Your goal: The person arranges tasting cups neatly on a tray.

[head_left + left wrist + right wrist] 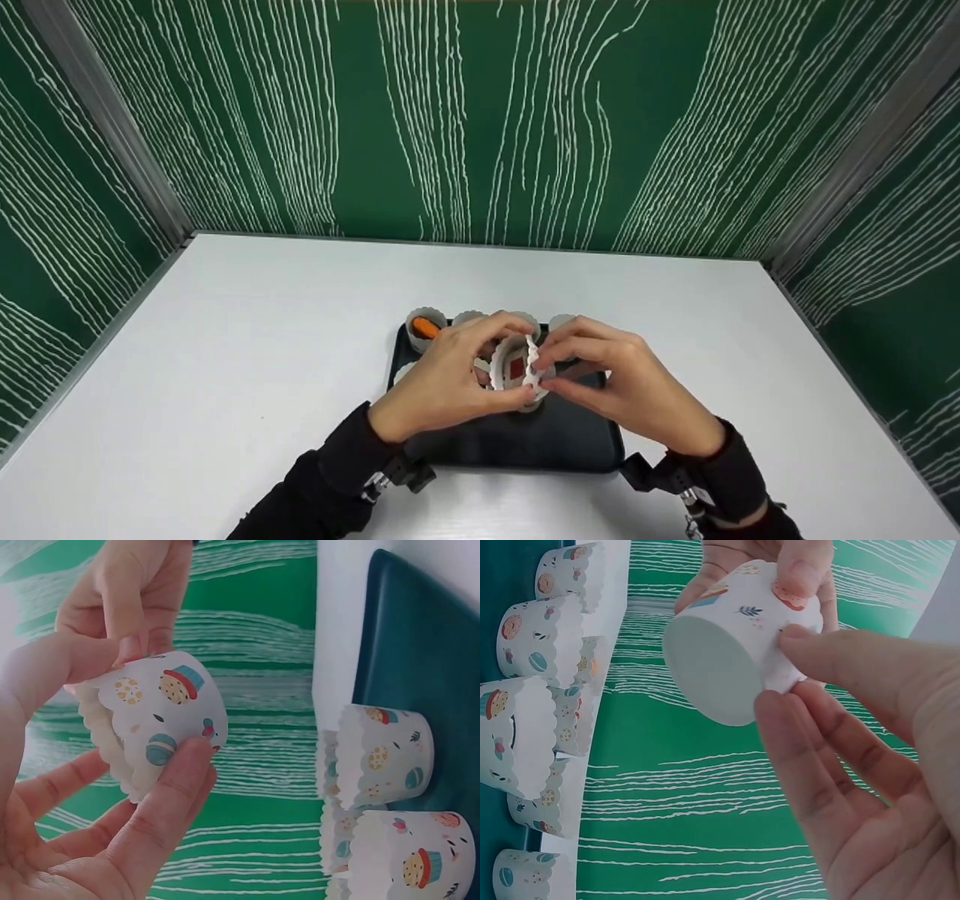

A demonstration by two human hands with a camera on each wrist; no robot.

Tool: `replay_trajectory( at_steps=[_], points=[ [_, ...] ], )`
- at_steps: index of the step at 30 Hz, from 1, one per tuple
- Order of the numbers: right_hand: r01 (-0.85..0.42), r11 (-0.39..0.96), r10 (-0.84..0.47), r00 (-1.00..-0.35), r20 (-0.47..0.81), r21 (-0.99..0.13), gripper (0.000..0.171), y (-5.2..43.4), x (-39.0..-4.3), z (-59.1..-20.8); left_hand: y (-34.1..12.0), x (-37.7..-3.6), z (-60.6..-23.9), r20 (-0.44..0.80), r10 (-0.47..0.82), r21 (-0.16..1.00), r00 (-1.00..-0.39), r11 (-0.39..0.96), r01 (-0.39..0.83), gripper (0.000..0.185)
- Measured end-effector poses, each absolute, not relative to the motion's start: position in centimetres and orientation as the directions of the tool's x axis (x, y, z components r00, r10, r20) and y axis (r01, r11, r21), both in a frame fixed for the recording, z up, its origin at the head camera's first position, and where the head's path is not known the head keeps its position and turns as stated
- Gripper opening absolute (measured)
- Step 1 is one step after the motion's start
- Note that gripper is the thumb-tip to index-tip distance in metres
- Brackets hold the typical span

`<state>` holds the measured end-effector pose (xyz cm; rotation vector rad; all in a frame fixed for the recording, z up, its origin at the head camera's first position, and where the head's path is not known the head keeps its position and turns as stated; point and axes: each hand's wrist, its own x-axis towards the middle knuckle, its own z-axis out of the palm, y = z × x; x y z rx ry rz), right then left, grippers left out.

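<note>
**Cupcake liner held in both hands above a dark tray**

Cupcake liner (517, 369) sits between two hands, lifted over the middle of the tray and tipped on its side.

Green walls (480, 120) with white wavy lines close in a white table (225, 360) on three sides. A dark rectangular tray (525, 442) lies on the table, near its front edge.

The person's left hand (442, 379) and right hand (622, 386) meet above the tray, with black sleeves and wrist straps behind them. Each hand's grip is closed on the liner: the left thumb and fingers (169, 795) pinch its scalloped rim and side, and the right fingertips (799, 574) pinch the opposite wall, with the flat white base facing the right wrist camera. From the head view something red shows inside the liner; what it is cannot be told.

More paper liners stand upright along the tray's far edge. The leftmost one (425, 328) holds an orange piece. The others (469, 318) are partly hidden behind the hands. All carry small printed cupcakes and doughnuts, seen close up on the standing liners (386, 757) in the left wrist view.
</note>
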<state>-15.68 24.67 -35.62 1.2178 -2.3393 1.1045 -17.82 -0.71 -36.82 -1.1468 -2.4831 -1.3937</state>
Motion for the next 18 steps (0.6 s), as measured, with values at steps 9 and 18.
replay_trajectory(
  at_steps=[9,18],
  points=[
    [-0.786,0.338,-0.595,-0.605,0.529,-0.518,0.029,25.5,-15.6,-34.9,-0.4,-18.2,-36.2,0.429,0.615,0.610,-0.661,0.342,0.714,0.044],
    [-0.729,0.394,-0.534,-0.677,0.506,-0.560,0.031,28.1,-15.3,-33.1,0.8,-19.1,-35.4,0.355,0.698,0.549,-0.622,0.382,0.743,0.045]
  ],
)
